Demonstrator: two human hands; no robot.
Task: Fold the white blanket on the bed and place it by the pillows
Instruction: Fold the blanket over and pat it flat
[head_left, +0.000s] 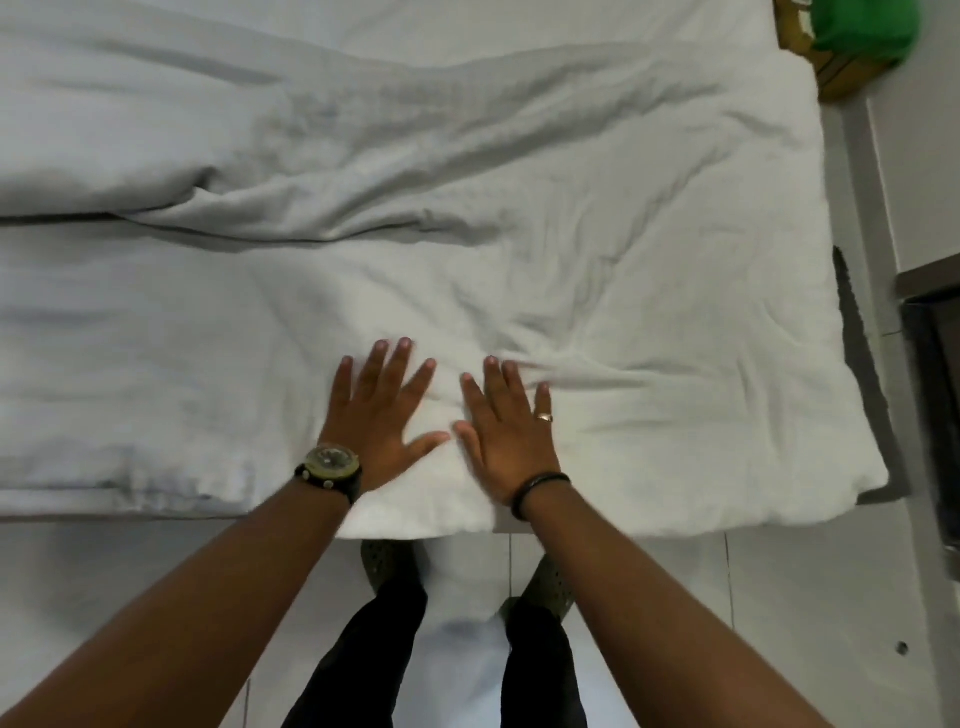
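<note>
White blanket: spread across the bed, rumpled, covering the right part of the mattress out to the right edge and hanging a little over the near edge. Already lying doubled along the left, perhaps, though the white-on-white folds make that hard to read. Left hand and right hand both flat on the blanket near its front edge, fingers straight and spread, palms down, side by side with thumbs almost touching; gripping nothing, only pressing. Watch on the left wrist, dark band on the right, ring on a right finger.

Step in hand, by the look of it: smoothing or flattening the blanket before a fold, not yet carrying. Next move likely calls for taking hold of an edge or two corners and bringing them over evenly, keeping the layers square so no creases get trapped. No pillows in view, so placement still ahead.

Beyond the bed: pale floor, shoes at the near edge, something green at the top right corner.
</note>
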